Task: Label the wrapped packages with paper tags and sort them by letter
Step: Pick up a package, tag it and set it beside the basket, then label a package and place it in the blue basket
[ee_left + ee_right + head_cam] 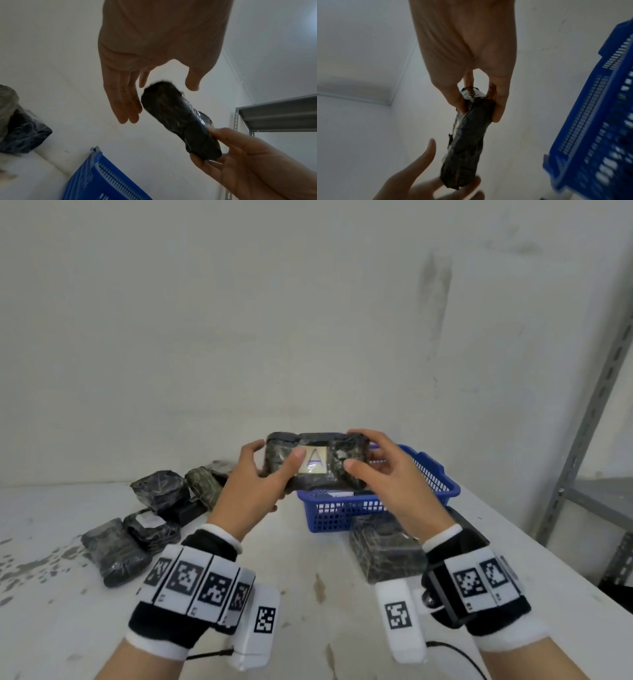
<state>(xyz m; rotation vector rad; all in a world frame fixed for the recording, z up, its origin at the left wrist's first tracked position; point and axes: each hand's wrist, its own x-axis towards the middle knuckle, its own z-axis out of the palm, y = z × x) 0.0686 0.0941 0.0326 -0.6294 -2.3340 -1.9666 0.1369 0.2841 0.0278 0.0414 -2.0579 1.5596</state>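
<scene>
Two hands hold up one dark, plastic-wrapped rectangular package (317, 462) in the air between them. The right hand (387, 474) pinches its right end, thumb on the front face and fingers curled behind. The left hand (255, 481) supports the left end with fingers nearly straight behind it and its thumb (294, 461) laid on the front, beside a square pale paper tag (312, 462) marked with a blue letter A. The wrapping is glossy and crinkled, mottled black and grey.

Below the right wrist, another dark wrapped block (387, 546) lies on the white, scuffed desk (301, 594). Just beyond and under the hands stands a blue slotted plastic basket (346, 510) with something white inside. To the left of the left hand lies a cluster of similar dark wrapped packages (147, 529). Behind everything is a plain white wall (274, 320), with grey metal shelving (589, 412) off to the right.
</scene>
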